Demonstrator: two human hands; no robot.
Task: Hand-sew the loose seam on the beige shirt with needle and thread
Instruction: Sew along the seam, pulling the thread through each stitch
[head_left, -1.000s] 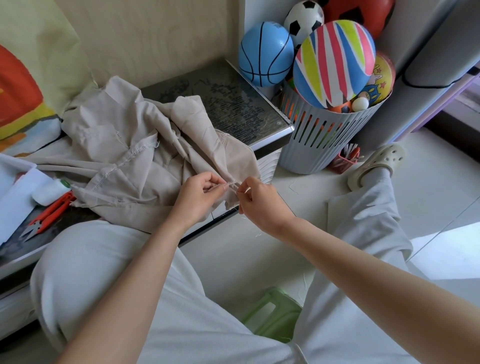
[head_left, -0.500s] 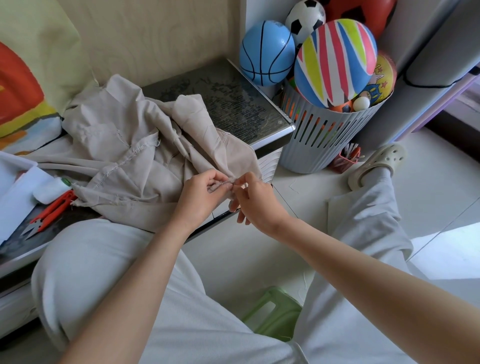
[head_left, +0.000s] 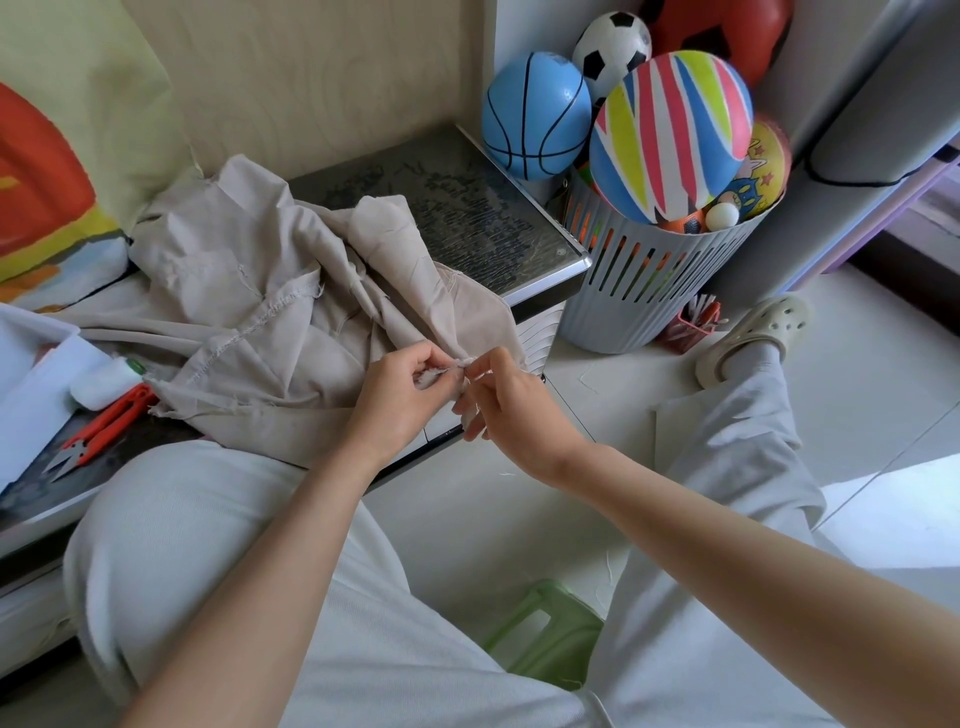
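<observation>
The beige shirt (head_left: 260, 312) lies crumpled on a dark low table (head_left: 467, 208), with one edge hanging off the front. My left hand (head_left: 400, 395) pinches that edge at the seam between thumb and fingers. My right hand (head_left: 506, 402) meets it from the right, thumb and forefinger pinched at the same spot on the seam, the other fingers curled below. The needle is too small to make out between the fingertips. A white thread spool (head_left: 104, 382) lies on the table to the left.
Orange thread snips (head_left: 101, 428) lie by the spool, next to white paper (head_left: 31, 395). A grey slatted basket (head_left: 644, 280) full of balls stands on the floor to the right. My legs in light trousers and a green stool (head_left: 545, 634) fill the foreground.
My right hand moved a little left and closed in on the left hand's fingertips at the seam; its lower fingers have uncurled slightly. The shirt barely shifted.
</observation>
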